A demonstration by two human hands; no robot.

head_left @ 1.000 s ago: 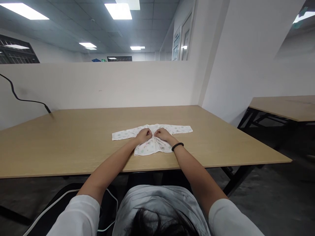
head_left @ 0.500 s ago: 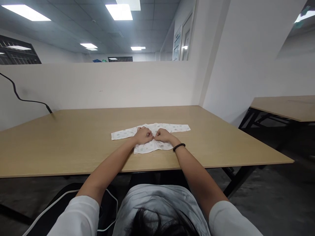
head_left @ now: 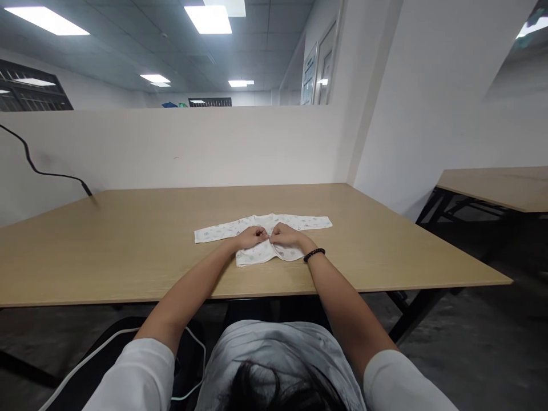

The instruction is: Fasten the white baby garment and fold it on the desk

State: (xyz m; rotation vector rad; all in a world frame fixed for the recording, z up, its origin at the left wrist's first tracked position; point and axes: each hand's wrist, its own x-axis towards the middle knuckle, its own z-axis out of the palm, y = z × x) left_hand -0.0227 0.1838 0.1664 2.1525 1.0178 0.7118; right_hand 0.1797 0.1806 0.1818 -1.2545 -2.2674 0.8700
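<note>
A small white long-sleeved baby top (head_left: 257, 254) with a faint print lies on the wooden table (head_left: 149, 245), its sleeves spread to both sides and its hem towards me. My left hand (head_left: 252, 236) pinches the cloth at the middle of the front. Close beside it, my right hand (head_left: 286, 234) is closed on the cloth too, fingertips almost meeting the left ones. The front is slightly lifted between them, and a fold runs down to the hem. Whatever small fastening may be between the fingertips is hidden.
A white partition (head_left: 222, 148) stands along the table's far edge. A black cable (head_left: 55, 174) comes down onto the table's far left corner. Another table (head_left: 496, 187) is off to the right. A white cord (head_left: 197, 342) hangs by my left side.
My left fingers have lowered and drawn into a tighter pinch near the right hand. The lower front of the top has lifted a little, with its left hem corner shifted slightly right.
</note>
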